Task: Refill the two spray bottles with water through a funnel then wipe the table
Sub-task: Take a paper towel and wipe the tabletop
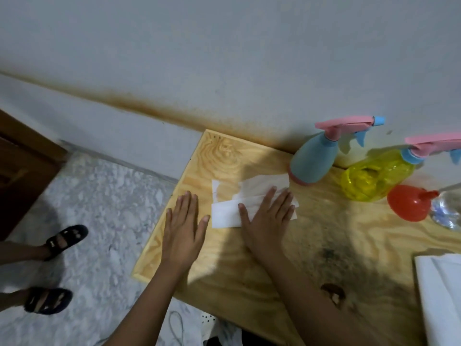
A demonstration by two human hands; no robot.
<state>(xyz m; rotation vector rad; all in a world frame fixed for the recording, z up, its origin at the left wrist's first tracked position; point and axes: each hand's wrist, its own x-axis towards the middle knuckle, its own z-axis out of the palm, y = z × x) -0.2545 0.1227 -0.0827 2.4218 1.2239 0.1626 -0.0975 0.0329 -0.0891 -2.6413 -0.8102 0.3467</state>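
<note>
A white paper towel (225, 216) lies spread on the wooden table (224, 265), partly damp and see-through at its far side. My right hand (268, 218) presses flat on the towel with straight fingers. Just left of it, my left hand (183, 226) rests flat on the bare wood near the table's left edge. A blue spray bottle (313, 162) with a pink trigger head stands by the wall. Beside it stands a yellow spray bottle (371, 176) with a pink head. An orange funnel (409, 202) lies on its side in front of the yellow bottle.
A clear plastic water bottle (446, 211) lies at the right edge. A stack of white paper (441, 290) sits at the table's near right. Another person's sandalled feet (57, 265) stand on the speckled floor to the left. The wall runs directly behind the table.
</note>
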